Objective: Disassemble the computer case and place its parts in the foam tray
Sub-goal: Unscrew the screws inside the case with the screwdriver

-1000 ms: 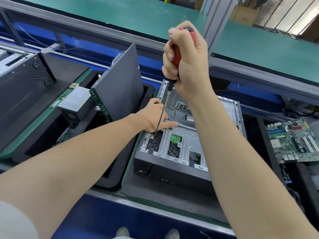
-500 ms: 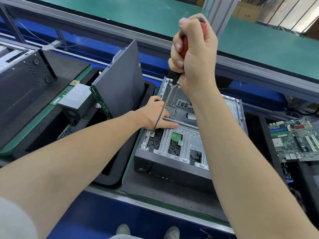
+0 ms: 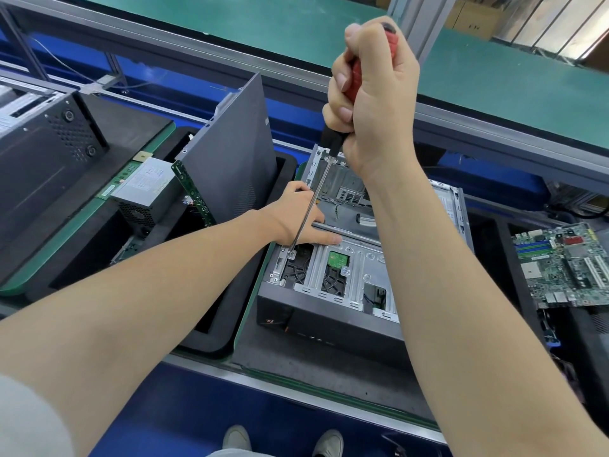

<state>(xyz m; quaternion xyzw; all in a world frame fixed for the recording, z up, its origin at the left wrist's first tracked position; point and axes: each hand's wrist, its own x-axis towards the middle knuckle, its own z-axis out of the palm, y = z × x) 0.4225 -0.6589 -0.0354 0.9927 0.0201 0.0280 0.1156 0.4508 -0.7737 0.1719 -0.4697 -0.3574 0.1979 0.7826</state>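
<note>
An opened computer case lies on its side at the centre, its silver drive cage facing up. My right hand grips the red handle of a long screwdriver, held high above the case. The tip sits on a screw at the cage's left corner. My left hand rests on the case's left edge with a finger stretched along a metal bar, beside the shaft. A black foam tray to the left holds a grey side panel, a power supply and a green board.
Another dark case lies at the far left. A motherboard sits in a tray at the right. A green conveyor belt runs behind an aluminium rail. The bench's front edge and my shoes are at the bottom.
My right hand with the screwdriver has shifted slightly right and up, and the tip stays on the corner screw. My left hand has stayed on the case edge.
</note>
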